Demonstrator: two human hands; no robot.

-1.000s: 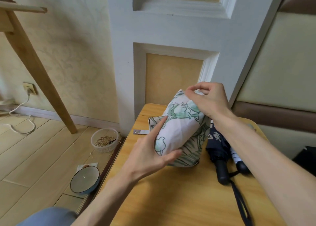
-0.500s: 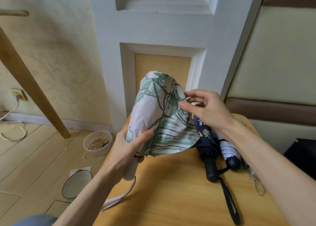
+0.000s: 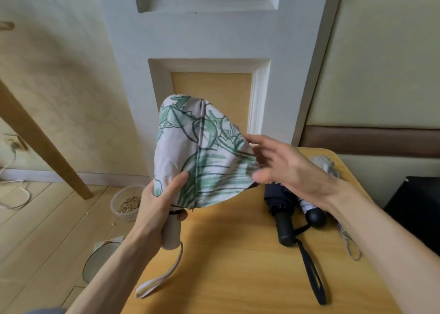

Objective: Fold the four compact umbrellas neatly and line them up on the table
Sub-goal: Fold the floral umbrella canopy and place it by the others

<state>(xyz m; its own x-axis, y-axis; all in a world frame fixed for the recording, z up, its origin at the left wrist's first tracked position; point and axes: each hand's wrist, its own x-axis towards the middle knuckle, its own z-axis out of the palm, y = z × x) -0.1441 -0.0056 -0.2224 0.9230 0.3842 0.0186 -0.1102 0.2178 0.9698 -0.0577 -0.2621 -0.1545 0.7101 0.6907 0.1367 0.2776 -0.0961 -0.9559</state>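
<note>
Above the left edge of the desk (image 3: 238, 271), the floral umbrella (image 3: 204, 156) is held upright, clear of the surface, with its green-leaf canopy loose and unfolded. The left hand (image 3: 154, 211) grips the cream handle (image 3: 172, 234), and its thumb presses the lower hem of the canopy. A cream wrist strap (image 3: 164, 280) hangs from the handle base down to the desk. The right hand (image 3: 288, 168) is spread, with fingers extended at the right side of the canopy. This hand is blurred, so contact with the fabric cannot be confirmed.

Toward the far right corner of the desk, three further umbrellas lie side by side:
- the navy umbrella (image 3: 278, 199), collapsed, its black strap (image 3: 313, 275) trailing toward the near edge;
- the striped umbrella (image 3: 309, 209), just beside it, with a round black handle;
- the grey umbrella (image 3: 325, 162), nearest the right edge, mostly hidden behind the right forearm.
</note>
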